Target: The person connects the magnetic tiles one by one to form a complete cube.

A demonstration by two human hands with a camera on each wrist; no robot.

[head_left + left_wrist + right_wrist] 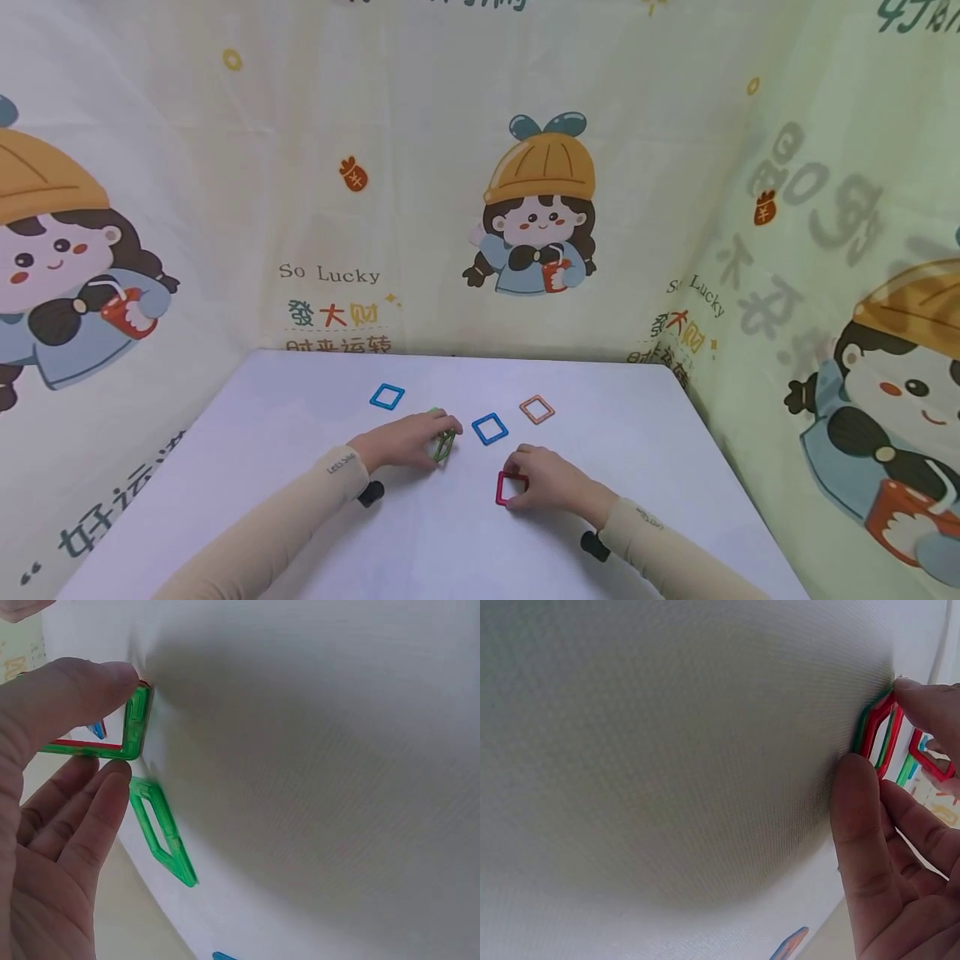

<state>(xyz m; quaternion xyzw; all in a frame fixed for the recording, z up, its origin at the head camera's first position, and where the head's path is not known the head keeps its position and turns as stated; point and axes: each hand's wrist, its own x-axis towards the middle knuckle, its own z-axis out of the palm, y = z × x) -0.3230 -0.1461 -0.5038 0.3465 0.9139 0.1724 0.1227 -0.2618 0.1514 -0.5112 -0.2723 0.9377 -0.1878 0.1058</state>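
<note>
In the left wrist view, my left hand point(64, 720) pinches a square magnetic tile frame point(136, 724), green on one face with red along its inner edge. It stands tilted up close over the white table. Beside those fingers a second green tile frame point(172, 836) lies on the table, mostly hidden by the hand in the head view. My right hand point(551, 481) grips a red square magnetic tile frame point(500, 490) between thumb and fingers, nearer the front. Green shows along its other face in the right wrist view. A gap separates the two hands.
Behind the hands lie two blue tile frames, one at the left point(375, 402) and one in the middle point(477, 434), and an orange tile frame point(527, 415) to the right. A printed cloth point(427, 250) encloses the white table point(637, 442) at the back and sides.
</note>
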